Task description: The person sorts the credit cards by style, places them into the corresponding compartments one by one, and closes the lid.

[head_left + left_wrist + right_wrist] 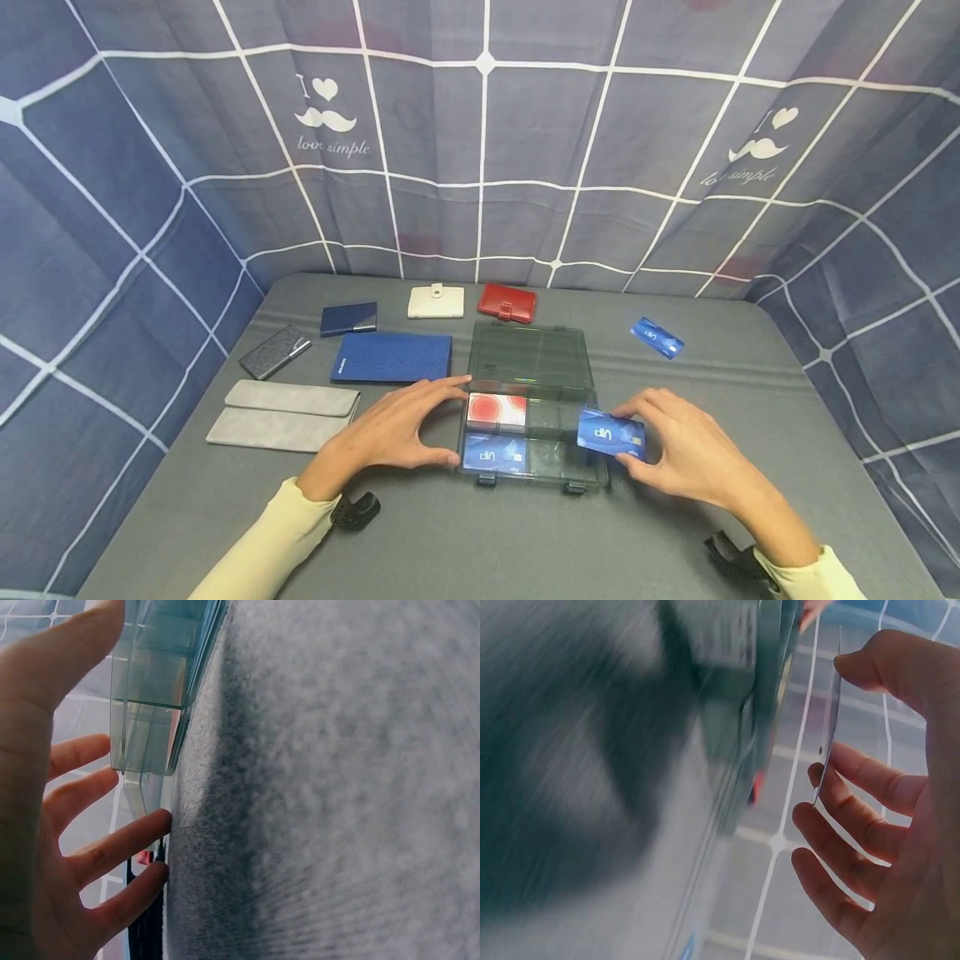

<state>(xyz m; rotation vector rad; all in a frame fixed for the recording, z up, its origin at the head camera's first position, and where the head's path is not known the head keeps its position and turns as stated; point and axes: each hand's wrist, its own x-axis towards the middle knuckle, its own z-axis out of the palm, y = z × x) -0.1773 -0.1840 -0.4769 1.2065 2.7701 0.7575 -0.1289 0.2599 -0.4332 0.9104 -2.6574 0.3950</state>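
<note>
Pinching a card (611, 435) in the right grip (682, 450), thumb on the near long edge and fingertips on the far one, clenched on nothing else; showing edge-on in the wrist view (829, 727), between thumb and fingers of that grip (885, 825). Hanging over the right end of the box (525, 477), with the long axis running left to right, tilted a little and roughly in line with the box's own length. Lying directly left of the pinch: bare compartments in the middle and right of the box, well nearer this grip than the other. Bracing the box's left end with the left grip (393, 429), released and spread, index at the far corner, thumb at the near one, straight fingers beside the clear wall (150, 712) in the left wrist view (67, 847). Filling the two left compartments: a red card (497, 410) at the back, a second card (492, 452) in front. Lying flat behind, the open lid (528, 354), closing off room on the far side. Leaving bare worktop (525, 542) to the right and in front; resting well apart on it, a loose card (657, 337) at the far right, a wallet (392, 357) just left of the lid.
</note>
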